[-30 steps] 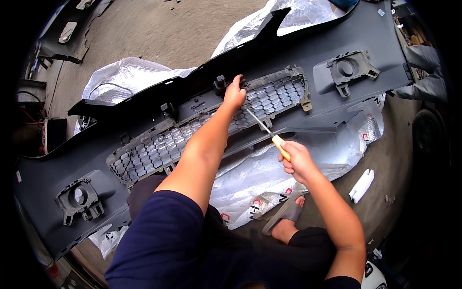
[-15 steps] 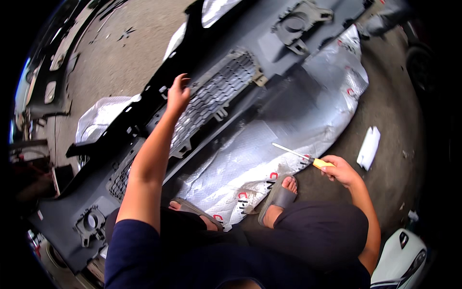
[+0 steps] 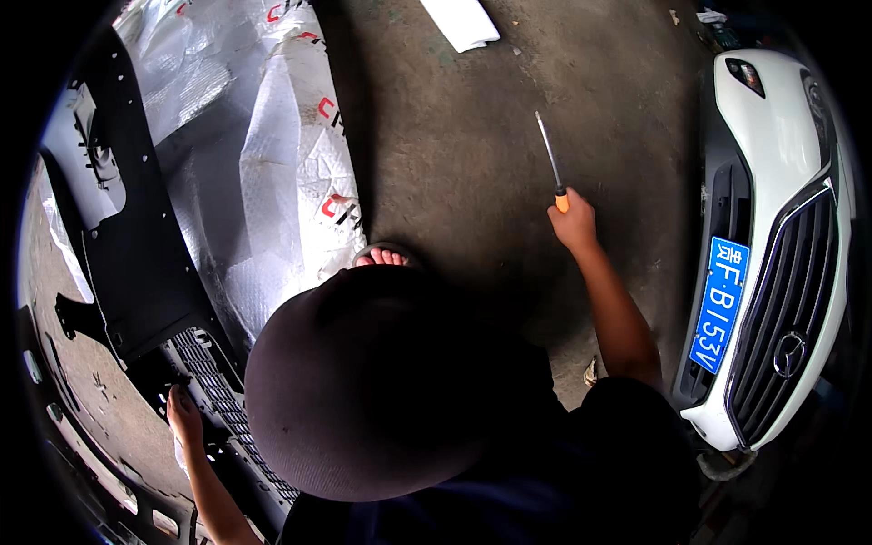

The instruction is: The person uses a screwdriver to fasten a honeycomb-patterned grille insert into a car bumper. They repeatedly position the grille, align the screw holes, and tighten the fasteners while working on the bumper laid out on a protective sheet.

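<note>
My right hand (image 3: 574,221) is closed around the orange handle of a screwdriver (image 3: 550,156), whose metal shaft points up and away over the bare concrete floor. My left hand (image 3: 184,413) rests at the lower left on the mesh grille (image 3: 216,389) of a dark grey car bumper (image 3: 136,245) that lies on the floor. My own knee in dark trousers (image 3: 363,381) fills the middle and hides part of the bumper. My sandalled foot (image 3: 383,257) shows just above the knee.
Silver bubble wrap sheeting (image 3: 272,163) lies under and beside the bumper at the upper left. A white car front (image 3: 781,227) with a blue plate stands at the right. A white flat piece (image 3: 461,20) lies on the concrete at the top.
The view has swung to the right, so the bumper now sits at the far left. My right hand with the screwdriver has moved away from the grille out over the floor. My left hand stays on the grille.
</note>
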### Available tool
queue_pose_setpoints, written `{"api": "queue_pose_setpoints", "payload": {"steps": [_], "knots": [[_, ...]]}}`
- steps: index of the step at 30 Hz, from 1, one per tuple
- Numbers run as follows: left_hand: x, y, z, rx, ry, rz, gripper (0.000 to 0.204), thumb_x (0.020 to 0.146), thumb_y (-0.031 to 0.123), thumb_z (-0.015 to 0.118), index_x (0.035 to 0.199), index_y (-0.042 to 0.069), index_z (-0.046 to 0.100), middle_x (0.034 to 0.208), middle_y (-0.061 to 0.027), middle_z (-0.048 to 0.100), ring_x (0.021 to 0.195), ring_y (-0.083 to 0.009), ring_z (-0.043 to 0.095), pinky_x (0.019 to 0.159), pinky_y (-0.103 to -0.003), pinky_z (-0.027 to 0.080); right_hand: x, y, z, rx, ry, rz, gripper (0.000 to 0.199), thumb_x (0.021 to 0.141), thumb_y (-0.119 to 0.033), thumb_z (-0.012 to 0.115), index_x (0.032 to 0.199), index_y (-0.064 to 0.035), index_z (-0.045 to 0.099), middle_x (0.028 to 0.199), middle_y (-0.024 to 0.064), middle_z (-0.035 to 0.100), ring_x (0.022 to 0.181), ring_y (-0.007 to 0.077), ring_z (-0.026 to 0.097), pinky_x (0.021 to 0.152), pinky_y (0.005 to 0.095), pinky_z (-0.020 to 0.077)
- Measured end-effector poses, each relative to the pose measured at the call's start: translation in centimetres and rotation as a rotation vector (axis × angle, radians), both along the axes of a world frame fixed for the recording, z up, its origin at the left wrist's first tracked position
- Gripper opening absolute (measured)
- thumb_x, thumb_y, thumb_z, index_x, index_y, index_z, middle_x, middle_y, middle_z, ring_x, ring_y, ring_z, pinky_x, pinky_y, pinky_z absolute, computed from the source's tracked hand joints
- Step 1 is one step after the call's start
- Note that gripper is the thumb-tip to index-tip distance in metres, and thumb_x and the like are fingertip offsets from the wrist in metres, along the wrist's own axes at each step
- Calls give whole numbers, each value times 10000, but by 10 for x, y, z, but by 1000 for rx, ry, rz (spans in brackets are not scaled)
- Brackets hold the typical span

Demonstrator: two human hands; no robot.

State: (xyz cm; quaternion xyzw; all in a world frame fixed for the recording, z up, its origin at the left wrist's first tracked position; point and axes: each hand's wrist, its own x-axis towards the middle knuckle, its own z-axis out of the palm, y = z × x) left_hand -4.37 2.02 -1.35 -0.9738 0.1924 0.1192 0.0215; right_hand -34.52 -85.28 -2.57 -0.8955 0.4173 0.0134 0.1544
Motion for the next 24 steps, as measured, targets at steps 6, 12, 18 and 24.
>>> {"api": "queue_pose_setpoints", "payload": {"steps": [6,12,18,24], "knots": [[29,-9,4,-196,-6,267,361,890,25,512,1238,45,604,802,-139,634,663,-243,576,654,-356,496,-42,27,-36,84,67,178,273,751,-134,667,1008,-76,596,1004,196,607,904,442,598,779,507,506],[-17,45,70,-68,-16,384,386,856,15,508,1223,68,616,1159,-208,656,1058,-394,638,906,-445,514,-3,109,-55,152,38,570,279,763,-144,711,1011,-77,604,1026,158,600,884,398,621,753,473,533],[-96,103,86,-228,79,544,374,794,-12,495,1163,36,540,888,-267,606,874,-411,622,755,-462,493,26,249,-143,3,306,695,193,906,-213,609,1044,-79,619,1009,158,638,919,355,650,752,455,538],[-140,85,150,-27,140,443,333,826,92,556,1154,72,609,1010,-188,656,935,-383,647,803,-464,519,37,310,-137,-493,81,723,242,955,-216,547,1135,-66,608,1092,203,640,984,358,650,816,457,524]]}}
